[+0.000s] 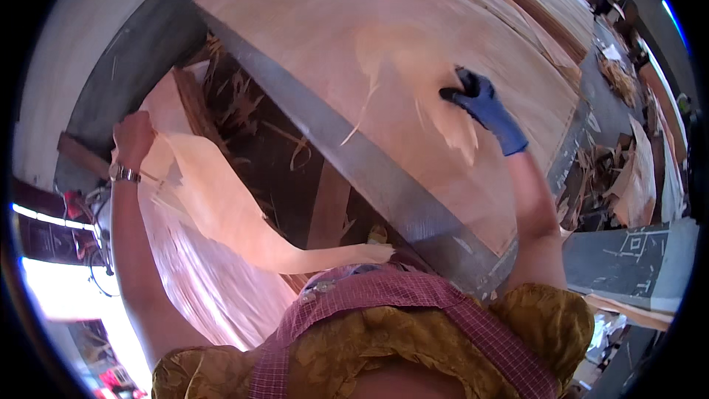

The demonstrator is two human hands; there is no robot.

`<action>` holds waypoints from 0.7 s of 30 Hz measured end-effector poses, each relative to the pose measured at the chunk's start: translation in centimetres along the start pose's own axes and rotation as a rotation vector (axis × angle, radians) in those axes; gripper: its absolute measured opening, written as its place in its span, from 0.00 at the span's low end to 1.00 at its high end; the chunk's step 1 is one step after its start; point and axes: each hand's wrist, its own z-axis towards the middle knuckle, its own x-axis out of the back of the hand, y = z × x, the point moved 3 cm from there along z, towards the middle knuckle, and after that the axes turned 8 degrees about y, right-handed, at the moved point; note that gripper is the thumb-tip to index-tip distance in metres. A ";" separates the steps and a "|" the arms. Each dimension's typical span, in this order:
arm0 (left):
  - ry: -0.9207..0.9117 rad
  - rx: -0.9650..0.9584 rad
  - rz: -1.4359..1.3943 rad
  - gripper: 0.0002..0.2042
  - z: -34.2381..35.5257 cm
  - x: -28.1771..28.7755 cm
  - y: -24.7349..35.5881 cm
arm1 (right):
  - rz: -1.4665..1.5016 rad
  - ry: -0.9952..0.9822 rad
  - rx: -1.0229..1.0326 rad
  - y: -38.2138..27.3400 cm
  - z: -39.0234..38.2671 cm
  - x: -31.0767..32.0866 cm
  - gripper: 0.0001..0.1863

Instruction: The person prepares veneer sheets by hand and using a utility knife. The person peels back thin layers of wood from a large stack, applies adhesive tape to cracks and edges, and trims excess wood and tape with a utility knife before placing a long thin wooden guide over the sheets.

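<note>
At the far left, my bare left hand (134, 140), with a wristwatch on its wrist, is closed on one end of a long pale strip of wood veneer (221, 210). The strip curves down toward my waist. On the right, my right hand (478, 102) wears a blue glove with dark fingertips. It is over a broad stack of veneer sheets (295, 37), its thumb and fingers apart. Beside those fingertips a lighter, ragged veneer piece (417, 66) lies on the stack, with torn slivers trailing from it.
A grey metal beam (332, 148) runs slantwise along the stack's near edge. Between it and more veneer sheets (214, 281) on the left is a dark gap with wood scraps (236, 103). Torn veneer scraps (591, 185) lie at the right, near a grey panel (613, 258).
</note>
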 end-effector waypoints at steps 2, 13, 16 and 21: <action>0.133 -0.004 0.031 0.02 7.7 -1.1 2.5 | -0.095 -0.009 -0.083 4.8 2.3 -0.5 0.30; 0.819 0.005 0.321 0.06 52.1 1.6 10.7 | -0.268 -0.451 -0.153 7.6 9.0 -12.9 0.26; 0.756 0.133 0.161 0.09 66.8 -1.3 14.2 | -0.217 -0.478 -0.230 6.9 11.9 -15.5 0.25; 0.792 -0.042 -0.554 0.10 76.2 -2.0 32.9 | -0.136 -0.210 -0.272 6.2 13.6 -17.0 0.18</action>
